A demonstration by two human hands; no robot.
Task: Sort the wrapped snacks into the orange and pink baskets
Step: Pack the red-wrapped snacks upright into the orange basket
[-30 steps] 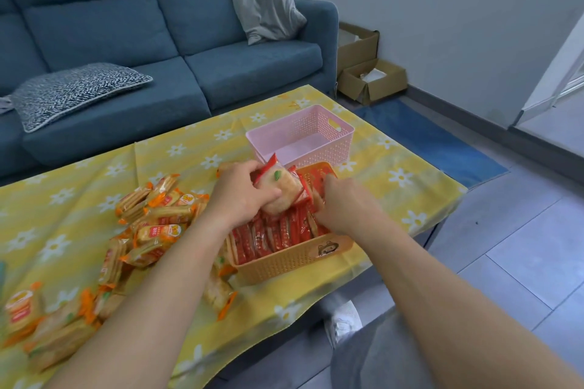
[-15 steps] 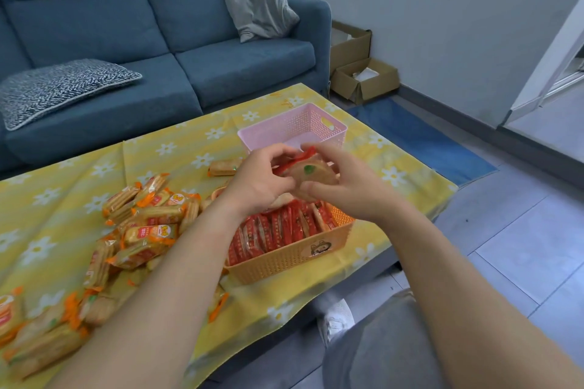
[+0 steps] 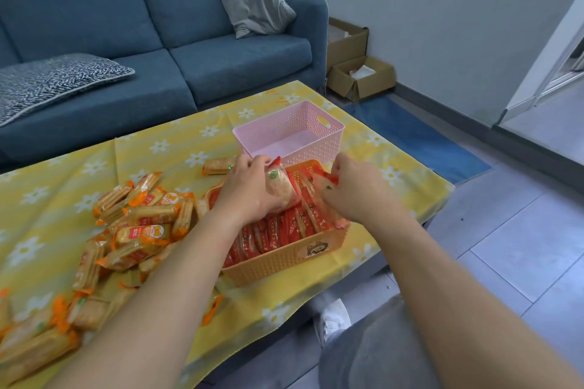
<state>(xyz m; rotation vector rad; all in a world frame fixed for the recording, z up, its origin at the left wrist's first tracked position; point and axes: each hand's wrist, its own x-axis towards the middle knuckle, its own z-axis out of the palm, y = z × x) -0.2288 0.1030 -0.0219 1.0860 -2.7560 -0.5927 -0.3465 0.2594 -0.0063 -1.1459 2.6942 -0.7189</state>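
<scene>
Both hands are over the orange basket (image 3: 284,257), which sits at the near right edge of the table (image 3: 177,148) with its yellow daisy cloth. The left hand (image 3: 249,196) has its fingers curled round a red-edged packet (image 3: 281,191) of pale round crackers with a green mark on the wrapper, held just above the row of red packets (image 3: 271,230) standing on edge in the basket. The right hand (image 3: 357,199) pinches a second red-edged packet (image 3: 324,196) at the basket's right end, fingers curled in. A cartoon animal sticker (image 3: 316,250) shows on the basket's near wall. The pink basket (image 3: 328,136) stands just behind, by the far right corner. Left of the orange basket lies a heap of orange packets (image 3: 142,224); one shows a red label with white print, too blurred to read. One more packet (image 3: 218,166) lies alone, left of the pink basket
</scene>
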